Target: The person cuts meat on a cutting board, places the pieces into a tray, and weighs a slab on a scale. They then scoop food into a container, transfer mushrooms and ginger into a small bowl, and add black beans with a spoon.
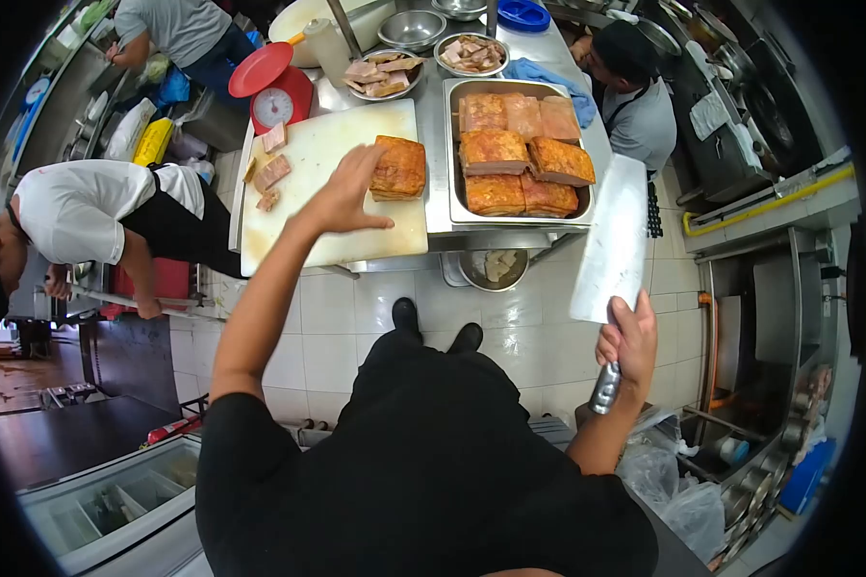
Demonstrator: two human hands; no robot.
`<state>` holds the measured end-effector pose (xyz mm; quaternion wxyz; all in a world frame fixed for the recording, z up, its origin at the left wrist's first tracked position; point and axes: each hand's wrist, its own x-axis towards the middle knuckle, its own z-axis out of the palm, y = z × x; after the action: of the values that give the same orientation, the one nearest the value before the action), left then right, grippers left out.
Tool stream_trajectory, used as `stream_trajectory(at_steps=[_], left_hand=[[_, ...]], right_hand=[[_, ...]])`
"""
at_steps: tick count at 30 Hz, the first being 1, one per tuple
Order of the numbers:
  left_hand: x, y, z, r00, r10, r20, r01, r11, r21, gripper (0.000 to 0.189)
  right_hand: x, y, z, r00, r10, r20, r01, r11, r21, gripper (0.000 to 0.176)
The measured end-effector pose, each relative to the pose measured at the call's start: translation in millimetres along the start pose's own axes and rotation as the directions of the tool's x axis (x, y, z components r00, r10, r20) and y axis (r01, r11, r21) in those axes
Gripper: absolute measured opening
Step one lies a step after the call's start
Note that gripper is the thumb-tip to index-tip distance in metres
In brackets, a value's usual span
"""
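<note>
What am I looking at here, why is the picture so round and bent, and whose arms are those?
There is no machine here. A person wears one camera on the head, and it looks down through a very wide lens. That is why the picture curves and shows their own body, shoes and arms. The left hand is open and reaches across a white cutting board to a browned meat slab, probably roast pork. The right hand grips a cleaver by its handle, with the blade held up off to the side. Next to the board, a metal tray holds more slabs. Small cut pieces lie on the board, and a red scale stands behind it. Other people are working nearby.
</note>
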<state>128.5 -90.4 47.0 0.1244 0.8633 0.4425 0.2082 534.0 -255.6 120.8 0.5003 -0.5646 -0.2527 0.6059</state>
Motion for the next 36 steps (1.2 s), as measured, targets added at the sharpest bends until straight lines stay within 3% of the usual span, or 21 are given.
stream_trajectory(at_steps=[2,3,5,9,11,13,14,15,16,17,18,21,25,28,30,31,32,33,34,35,36], left_hand=[[23.4,-19.7,2.6,0.973,-0.049,0.224,-0.003,0.974,0.228,0.111],[35.5,-28.9,4.3,0.974,-0.042,0.222,-0.009,0.975,0.224,0.111],[58.0,-42.0,12.2,0.899,-0.038,0.436,-0.083,0.963,0.255,0.121],[81.6,-45.0,6.8,0.774,-0.123,0.621,-0.011,0.978,0.208,0.109],[80.8,-57.9,3.7,0.803,-0.062,0.592,-0.057,0.982,0.179,0.099],[80.6,-66.9,-6.3,0.808,-0.078,0.584,0.118,0.992,-0.031,0.095],[81.2,-74.5,-15.0,0.744,-0.107,0.659,0.239,0.964,-0.113,0.088],[74.0,-92.6,-14.5,0.741,-0.098,0.665,0.226,0.968,-0.109,0.088],[61.4,-118.5,-7.6,0.658,-0.069,0.749,0.548,0.727,-0.415,0.086],[51.5,-134.8,-6.7,0.593,0.007,0.805,0.768,0.296,-0.568,0.085],[38.7,-124.2,-20.5,0.638,0.102,0.763,0.759,0.085,-0.646,0.081],[3.3,-149.6,-9.7,0.646,0.273,0.713,0.763,-0.178,-0.622,0.089],[-23.4,-155.2,-6.3,0.668,0.237,0.705,0.738,-0.324,-0.591,0.090],[-27.2,-152.3,-14.4,0.593,0.131,0.795,0.801,-0.196,-0.565,0.088],[-29.4,-158.9,-21.0,0.411,-0.343,0.845,0.911,0.115,-0.397,0.076],[-35.6,-161.7,-25.3,0.401,-0.353,0.845,0.914,0.098,-0.393,0.076],[-42.0,-164.4,-30.9,0.531,-0.583,0.614,0.840,0.455,-0.295,0.066],[-45.8,-164.9,-36.7,0.685,-0.658,0.313,0.702,0.710,-0.046,0.056],[-46.4,-133.8,-45.7,0.777,-0.627,0.050,0.628,0.767,-0.132,0.047],[-46.7,-124.5,-43.9,0.765,-0.642,0.046,0.642,0.756,-0.128,0.047],[-46.8,-118.1,-41.5,0.895,-0.445,-0.007,0.444,0.893,-0.075,0.048]], right_hand=[[6.0,-1.5,22.4,0.999,0.000,0.047,0.000,1.000,-0.003,0.021],[8.6,-1.7,35.5,0.997,0.012,0.080,-0.010,1.000,-0.017,0.023],[12.4,1.2,55.1,0.995,0.022,0.096,-0.018,0.999,-0.033,0.026],[21.5,22.6,80.6,0.976,0.102,0.192,-0.093,0.994,-0.057,0.027],[24.4,32.5,93.2,0.966,0.130,0.222,-0.112,0.989,-0.093,0.026],[24.3,37.9,103.2,0.969,0.117,0.218,-0.103,0.992,-0.073,0.026],[24.1,38.8,109.0,0.973,0.123,0.196,-0.104,0.989,-0.105,0.027],[23.5,40.7,114.5,0.976,0.133,0.175,-0.109,0.984,-0.139,0.028],[23.1,43.5,119.6,0.977,0.127,0.172,-0.106,0.986,-0.129,0.028],[24.1,46.0,124.9,0.979,0.130,0.155,-0.109,0.985,-0.135,0.029],[26.8,48.2,131.1,0.981,0.132,0.143,-0.112,0.984,-0.142,0.030],[35.9,55.7,147.3,0.975,0.141,0.170,-0.116,0.982,-0.149,0.032],[52.1,50.1,171.3,0.941,0.211,0.266,-0.158,0.966,-0.207,0.030],[70.3,42.2,186.1,0.909,0.251,0.333,-0.137,0.934,-0.330,0.028],[86.0,39.3,192.5,0.884,0.267,0.385,-0.079,0.895,-0.438,0.024],[91.0,37.8,196.1,0.874,0.281,0.395,-0.087,0.892,-0.443,0.024],[94.9,35.8,201.7,0.875,0.276,0.396,-0.035,0.855,-0.518,0.020],[99.9,34.0,206.8,0.876,0.268,0.400,0.021,0.809,-0.587,0.016],[105.2,34.2,209.9,0.873,0.264,0.410,0.053,0.785,-0.618,0.014],[110.4,33.5,213.1,0.864,0.275,0.422,0.054,0.782,-0.620,0.014],[115.0,32.1,215.5,0.855,0.270,0.443,0.096,0.757,-0.646,0.015]])
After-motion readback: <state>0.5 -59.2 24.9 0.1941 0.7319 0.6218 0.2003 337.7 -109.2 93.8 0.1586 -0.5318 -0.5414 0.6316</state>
